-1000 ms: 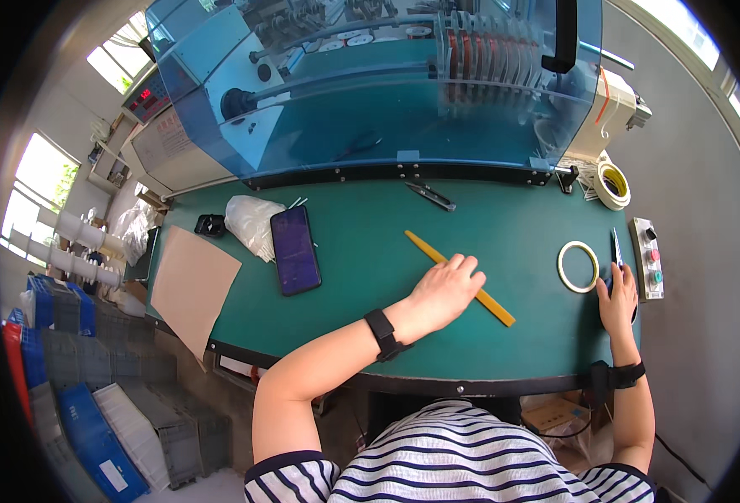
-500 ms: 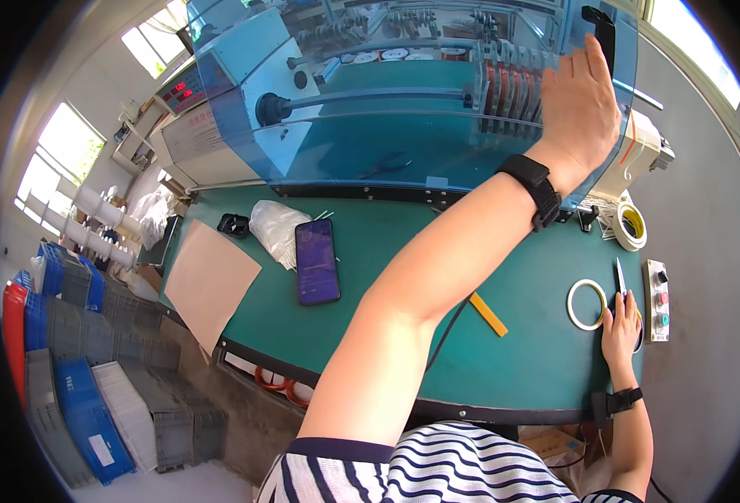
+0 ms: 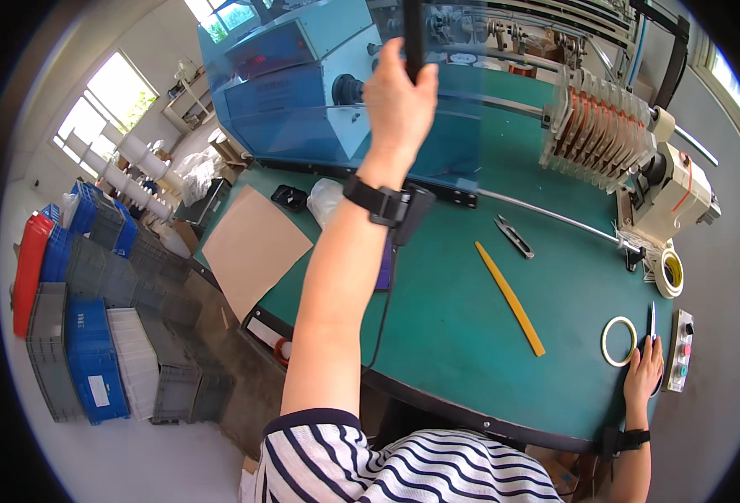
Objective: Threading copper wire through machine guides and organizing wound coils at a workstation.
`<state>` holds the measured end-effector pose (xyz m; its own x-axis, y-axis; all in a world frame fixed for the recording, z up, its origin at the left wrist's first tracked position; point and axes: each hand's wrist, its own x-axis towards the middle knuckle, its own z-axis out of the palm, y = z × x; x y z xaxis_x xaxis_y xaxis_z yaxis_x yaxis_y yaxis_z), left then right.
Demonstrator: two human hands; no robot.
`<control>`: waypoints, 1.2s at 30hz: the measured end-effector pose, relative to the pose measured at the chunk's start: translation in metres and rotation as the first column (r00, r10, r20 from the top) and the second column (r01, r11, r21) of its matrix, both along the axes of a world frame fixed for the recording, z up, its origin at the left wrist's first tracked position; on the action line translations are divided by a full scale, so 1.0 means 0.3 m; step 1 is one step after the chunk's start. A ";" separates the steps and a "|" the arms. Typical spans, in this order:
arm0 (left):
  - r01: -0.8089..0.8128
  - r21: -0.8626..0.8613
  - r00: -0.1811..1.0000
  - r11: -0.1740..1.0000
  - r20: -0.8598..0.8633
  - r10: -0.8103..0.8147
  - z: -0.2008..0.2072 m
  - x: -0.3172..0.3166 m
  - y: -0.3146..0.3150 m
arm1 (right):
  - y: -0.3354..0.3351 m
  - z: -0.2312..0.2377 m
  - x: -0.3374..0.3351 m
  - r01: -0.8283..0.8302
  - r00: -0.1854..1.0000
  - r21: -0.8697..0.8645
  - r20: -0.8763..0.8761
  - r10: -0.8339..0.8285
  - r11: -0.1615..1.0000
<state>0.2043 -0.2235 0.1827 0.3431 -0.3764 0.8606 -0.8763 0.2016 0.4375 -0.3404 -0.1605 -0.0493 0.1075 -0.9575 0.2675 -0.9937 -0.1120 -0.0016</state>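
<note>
My left hand (image 3: 399,109) is closed around the black handle (image 3: 413,38) of a see-through blue sliding cover (image 3: 458,134) on a winding machine. The cover stands over the machine's left part. To its right, a winding former (image 3: 600,126) with clear plates and copper-coloured wire is exposed on the shaft. My right hand (image 3: 643,373) lies flat with fingers stretched over a pair of scissors (image 3: 653,318); their handles are mostly hidden. Left of it lies a cream tape ring (image 3: 619,341). Thread snips (image 3: 515,236) and a yellow strip (image 3: 511,298) rest on the green table (image 3: 437,335).
A control box with buttons (image 3: 680,352) and tape rolls (image 3: 669,272) are at the right edge. Brown paper (image 3: 257,247), a black case (image 3: 289,197) and a white bag (image 3: 324,201) lie left. My forearm mostly hides a phone (image 3: 383,270). Crates (image 3: 97,360) stand on the floor.
My left hand has moved left with the cover's handle, sliding the cover left and uncovering the winding former, the snips and the front rail. My right hand stays on the scissors.
</note>
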 end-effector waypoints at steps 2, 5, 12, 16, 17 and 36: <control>-0.121 -0.028 0.990 0.992 -0.077 0.119 0.005 0.149 0.049 | -0.003 -0.008 -0.013 -0.003 0.999 -0.016 0.032 0.004 1.000; -0.315 -0.083 0.947 0.945 -0.090 0.308 -0.027 0.442 0.061 | -0.001 -0.028 -0.030 -0.052 0.996 -0.123 0.068 0.061 0.991; -0.356 0.123 0.833 0.926 -0.407 0.374 0.013 0.950 0.097 | 0.003 -0.004 -0.130 0.137 0.963 0.120 0.217 -0.161 0.983; -0.529 0.242 0.735 0.814 -0.349 0.581 0.008 0.887 0.092 | -0.043 0.033 -0.177 0.099 0.962 0.275 0.220 -0.163 0.956; -0.664 0.197 0.675 0.721 -0.256 0.692 0.001 0.788 0.036 | -0.069 -0.023 -0.279 0.095 0.958 0.193 0.249 -0.143 0.976; 0.801 0.262 0.537 0.539 -0.713 -0.451 0.097 -0.403 -0.829 | -0.739 0.812 0.622 -0.231 0.969 -0.503 -0.037 0.246 0.833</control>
<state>0.0834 -0.4722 0.2117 0.1116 -0.9699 0.2166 -0.1932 0.1926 0.9621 -0.1538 -0.3822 0.1942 0.3006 -0.6385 0.7085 -0.9364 -0.3388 0.0919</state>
